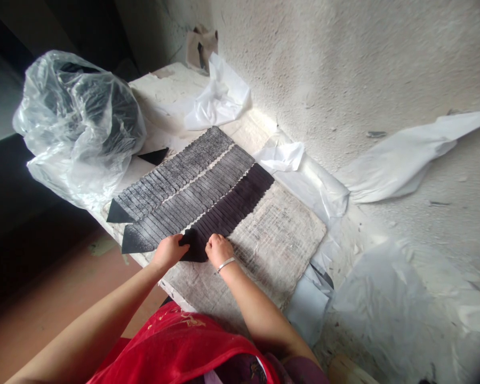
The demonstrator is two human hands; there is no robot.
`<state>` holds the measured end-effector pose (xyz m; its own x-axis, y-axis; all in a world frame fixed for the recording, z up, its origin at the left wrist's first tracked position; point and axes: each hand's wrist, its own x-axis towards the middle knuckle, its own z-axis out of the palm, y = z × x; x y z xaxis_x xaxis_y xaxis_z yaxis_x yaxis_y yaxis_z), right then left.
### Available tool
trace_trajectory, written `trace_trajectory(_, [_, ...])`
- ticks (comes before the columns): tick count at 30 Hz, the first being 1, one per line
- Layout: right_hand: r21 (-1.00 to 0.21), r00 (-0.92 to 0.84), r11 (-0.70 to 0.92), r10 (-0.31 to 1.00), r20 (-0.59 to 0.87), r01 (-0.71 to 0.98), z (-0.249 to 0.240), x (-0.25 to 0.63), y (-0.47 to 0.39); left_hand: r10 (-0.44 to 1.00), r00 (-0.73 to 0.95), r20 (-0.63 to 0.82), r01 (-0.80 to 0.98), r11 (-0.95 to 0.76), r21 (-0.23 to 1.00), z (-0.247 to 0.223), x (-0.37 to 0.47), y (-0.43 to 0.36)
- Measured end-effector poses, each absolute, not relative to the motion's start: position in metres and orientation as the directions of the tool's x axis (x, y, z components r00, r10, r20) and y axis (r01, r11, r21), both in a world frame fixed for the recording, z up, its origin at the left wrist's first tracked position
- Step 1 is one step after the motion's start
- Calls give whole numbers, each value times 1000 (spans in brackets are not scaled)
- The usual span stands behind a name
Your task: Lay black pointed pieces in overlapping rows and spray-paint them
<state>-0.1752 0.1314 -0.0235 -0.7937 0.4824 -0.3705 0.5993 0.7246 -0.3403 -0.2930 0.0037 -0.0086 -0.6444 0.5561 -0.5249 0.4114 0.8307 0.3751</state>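
Observation:
Three rows of thin overlapping flat pieces lie on a worn woven board [280, 229]. The two rows farther from me, a far row [176, 168] and a middle row [200, 189], are speckled grey, with dark pointed ends at the left. The nearest row [236, 200] is plain black. At its left end, my left hand [171, 250] pinches the edge of a black flat piece [194, 250]. My right hand [219, 249], a bracelet on its wrist, is closed with curled fingers at that piece's right side. Its fingertips are partly hidden.
A clear plastic bag [80, 122] full of dark material sits at the table's left. Beside it lies a loose black triangle [155, 156]. Crumpled white plastic sheet [220, 96] runs along the rough wall [344, 64]. A brown paper bag [202, 48] stands at the far corner.

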Motion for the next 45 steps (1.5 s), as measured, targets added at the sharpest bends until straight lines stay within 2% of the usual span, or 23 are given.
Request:
trace_trajectory(6, [-344, -792, 722, 477, -382, 601, -16, -176, 133, 538, -649, -538, 368, 841, 398, -11, -295, 3])
trace_trajectory(14, [-349, -783, 712, 469, -410, 609, -14, -176, 138, 575, -655, -491, 451, 818, 357, -7, -291, 4])
trace_trajectory(18, [-386, -804, 710, 464, -371, 588, -13, -174, 140, 573, -662, -483, 463, 820, 338, -5, -289, 4])
trace_trajectory(22, [-422, -841, 733, 405, -360, 534, -15, -174, 136, 561, -675, -479, 467, 827, 312, -4, -288, 5])
trace_trajectory(30, [-359, -843, 780, 376, -385, 512, -15, -177, 132, 567, -679, -466, 493, 823, 282, -9, -284, -3])
trace_trajectory(32, [-328, -849, 807, 358, -388, 490, -12, -178, 130, 586, -699, -410, 519, 810, 272, -8, -283, -9])
trace_trajectory(35, [-277, -871, 857, 322, -372, 435, -8, -180, 127, 714, -673, -194, 667, 699, 259, -8, -279, -16])
trace_trajectory(38, [-257, -885, 878, 303, -353, 403, -7, -183, 124, 880, -474, -36, 846, 466, 259, -11, -276, -22])
trace_trajectory(42, [-263, -882, 873, 306, -359, 410, -9, -185, 125, 983, -180, -41, 943, 184, 277, -21, -273, -27])
trace_trajectory(45, [-303, -877, 854, 301, -375, 422, -10, -186, 128, 988, -140, -62, 956, 151, 253, -26, -274, -30])
